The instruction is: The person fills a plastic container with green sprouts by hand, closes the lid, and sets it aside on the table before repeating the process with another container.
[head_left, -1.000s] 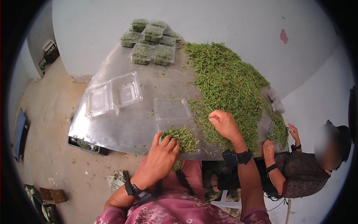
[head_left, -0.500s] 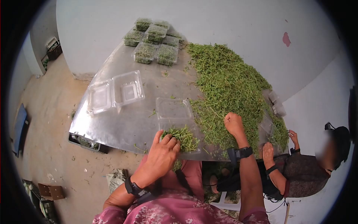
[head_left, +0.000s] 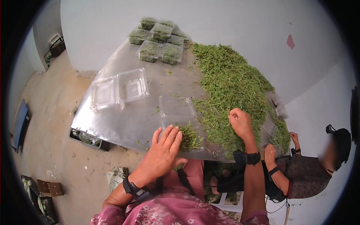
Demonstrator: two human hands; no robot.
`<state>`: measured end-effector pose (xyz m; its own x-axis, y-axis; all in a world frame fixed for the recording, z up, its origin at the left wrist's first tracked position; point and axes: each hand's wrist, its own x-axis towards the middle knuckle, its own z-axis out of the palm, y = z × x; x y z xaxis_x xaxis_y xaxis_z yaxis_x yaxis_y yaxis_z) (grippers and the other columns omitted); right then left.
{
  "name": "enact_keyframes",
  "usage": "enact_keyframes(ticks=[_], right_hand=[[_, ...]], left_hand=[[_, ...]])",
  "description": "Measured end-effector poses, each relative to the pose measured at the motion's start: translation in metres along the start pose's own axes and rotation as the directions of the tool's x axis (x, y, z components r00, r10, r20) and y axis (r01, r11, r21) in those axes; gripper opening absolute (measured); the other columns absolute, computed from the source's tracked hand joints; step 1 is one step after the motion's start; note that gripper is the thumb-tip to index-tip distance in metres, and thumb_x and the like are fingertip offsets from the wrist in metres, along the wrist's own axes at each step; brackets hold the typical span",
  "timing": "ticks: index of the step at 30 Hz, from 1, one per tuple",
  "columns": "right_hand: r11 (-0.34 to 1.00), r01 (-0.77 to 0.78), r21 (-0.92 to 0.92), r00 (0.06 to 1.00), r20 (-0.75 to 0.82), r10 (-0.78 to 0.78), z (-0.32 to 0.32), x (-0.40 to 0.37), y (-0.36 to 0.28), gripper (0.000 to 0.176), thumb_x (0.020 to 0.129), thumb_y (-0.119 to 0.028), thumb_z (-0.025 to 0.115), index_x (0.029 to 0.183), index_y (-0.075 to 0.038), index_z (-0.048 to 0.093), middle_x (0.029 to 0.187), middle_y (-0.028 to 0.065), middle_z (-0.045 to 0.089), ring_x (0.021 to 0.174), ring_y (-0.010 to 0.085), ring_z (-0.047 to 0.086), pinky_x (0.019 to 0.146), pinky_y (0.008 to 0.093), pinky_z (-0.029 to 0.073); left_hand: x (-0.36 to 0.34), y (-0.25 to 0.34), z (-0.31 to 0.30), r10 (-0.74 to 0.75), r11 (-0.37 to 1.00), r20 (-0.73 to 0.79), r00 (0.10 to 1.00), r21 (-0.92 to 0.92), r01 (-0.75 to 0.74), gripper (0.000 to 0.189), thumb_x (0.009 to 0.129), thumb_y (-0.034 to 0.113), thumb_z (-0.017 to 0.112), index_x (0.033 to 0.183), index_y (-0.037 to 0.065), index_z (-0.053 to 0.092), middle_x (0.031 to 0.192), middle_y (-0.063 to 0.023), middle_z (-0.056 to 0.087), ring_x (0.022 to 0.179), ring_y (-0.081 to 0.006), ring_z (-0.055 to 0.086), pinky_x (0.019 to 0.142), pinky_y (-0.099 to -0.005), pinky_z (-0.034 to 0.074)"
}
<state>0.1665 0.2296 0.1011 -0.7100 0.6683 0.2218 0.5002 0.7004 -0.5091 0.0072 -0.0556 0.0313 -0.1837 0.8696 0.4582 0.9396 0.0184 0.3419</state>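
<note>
Directly before me on the metal table lies an open clear plastic clamshell box [head_left: 177,107], its near half filled with green stems [head_left: 190,138]. Over the left side of that half rests my left hand [head_left: 163,146], fingers stretched out, touching or just above the stems. My right hand [head_left: 240,122] is over the large heap of cut green stems [head_left: 232,78], its fingers curled together. Whatever they pinch, if anything, is too small to make out.
Another open clamshell [head_left: 131,86] lies to the left. Filled boxes [head_left: 150,50] are stacked at the far end. A co-worker [head_left: 307,172] sits at the right, hands by the heap. A dark crate [head_left: 90,140] stands below the table's left edge.
My left hand has unbent its fingers, from curled on the stems to stretched out flat. My right hand has shifted slightly, still curled over the heap. The view has tilted a little.
</note>
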Motion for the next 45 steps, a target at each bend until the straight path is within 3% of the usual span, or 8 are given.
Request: enact_keyframes(ticks=[5,13,19,26,30,33,41,45], right_hand=[[0.982,0.184,0.029,0.98,0.075,-0.186,-0.004,-0.011,-0.082,0.009,0.084,-0.004,0.064,0.091,0.001,0.061,0.08,0.0134,0.063,0.07,0.026,0.063,0.064,0.0363,0.049],[0.888,0.432,0.16,0.86,0.222,-0.459,0.054,-0.023,-0.11,0.015,0.083,-0.006,0.066,0.096,0.001,0.061,0.089,0.0179,0.062,0.083,0.041,0.061,0.072,0.0445,0.05],[0.913,0.387,0.129,0.853,0.326,-0.408,0.058,-0.022,-0.094,0.021,0.083,-0.008,0.066,0.103,-0.002,0.063,0.097,0.0158,0.062,0.09,0.0395,0.061,0.076,0.0448,0.049],[0.792,0.602,-0.1,0.75,0.413,-0.517,0.096,-0.032,-0.08,0.01,0.085,-0.008,0.058,0.092,-0.005,0.063,0.091,0.01,0.06,0.091,0.0301,0.058,0.082,0.0434,0.043],[0.803,0.589,-0.092,0.737,0.469,-0.487,0.097,-0.027,-0.077,0.011,0.085,-0.006,0.055,0.092,-0.006,0.063,0.089,0.0098,0.06,0.093,0.0293,0.058,0.082,0.0428,0.042],[0.808,0.588,0.029,0.771,0.281,-0.571,0.087,-0.029,-0.076,0.011,0.086,-0.006,0.057,0.094,-0.007,0.065,0.089,0.0111,0.062,0.094,0.0286,0.06,0.083,0.0412,0.042],[0.981,0.183,-0.059,0.973,0.154,-0.172,0.022,0.003,-0.009,0.015,0.083,-0.006,0.067,0.096,0.001,0.064,0.088,0.0163,0.063,0.082,0.0343,0.063,0.071,0.0442,0.05],[0.98,0.033,-0.195,0.987,0.162,-0.001,0.023,-0.004,0.03,0.013,0.082,-0.005,0.07,0.092,0.001,0.064,0.089,0.0197,0.061,0.083,0.0384,0.061,0.073,0.0456,0.05]], left_hand=[[-0.018,-0.021,0.009,0.001,1.0,-0.183,0.983,-0.017,-0.004,0.107,0.074,0.062,0.07,0.144,-0.006,0.028,0.146,-0.0259,0.035,0.134,-0.0442,0.036,0.11,-0.0567,0.026],[-0.015,-0.021,0.006,0.002,0.98,-0.272,0.962,-0.189,-0.055,0.101,0.076,0.06,0.07,0.142,-0.006,0.032,0.145,-0.0249,0.036,0.135,-0.0428,0.034,0.11,-0.0568,0.026],[-0.002,-0.016,0.007,0.012,0.984,-0.178,0.984,-0.172,-0.043,0.092,0.078,0.059,0.067,0.137,-0.006,0.04,0.142,-0.024,0.041,0.134,-0.0418,0.036,0.11,-0.0567,0.025],[0.006,-0.015,0.019,0.037,0.997,-0.048,0.998,-0.073,-0.041,0.067,0.082,0.056,0.064,0.116,-0.001,0.061,0.121,-0.0134,0.06,0.122,-0.0302,0.051,0.112,-0.0552,0.023],[0.009,-0.014,0.016,0.043,0.996,-0.059,0.997,-0.073,-0.048,0.061,0.082,0.055,0.064,0.107,0.0,0.064,0.113,-0.0113,0.064,0.115,-0.0282,0.055,0.111,-0.055,0.025],[0.01,-0.014,0.014,0.041,0.996,-0.04,0.998,-0.072,-0.044,0.06,0.082,0.054,0.065,0.107,-0.001,0.064,0.112,-0.0118,0.064,0.114,-0.0288,0.056,0.111,-0.0553,0.025],[0.011,-0.013,0.004,0.046,0.992,-0.058,0.997,-0.112,-0.053,0.071,0.082,0.056,0.065,0.122,-0.001,0.057,0.121,-0.0158,0.058,0.116,-0.0308,0.054,0.111,-0.056,0.023],[0.009,-0.02,-0.003,-0.07,0.966,-0.27,0.96,-0.259,-0.002,0.062,0.083,0.039,0.071,0.126,-0.002,0.053,0.124,-0.0175,0.056,0.117,-0.0339,0.052,0.105,-0.0505,0.033]])
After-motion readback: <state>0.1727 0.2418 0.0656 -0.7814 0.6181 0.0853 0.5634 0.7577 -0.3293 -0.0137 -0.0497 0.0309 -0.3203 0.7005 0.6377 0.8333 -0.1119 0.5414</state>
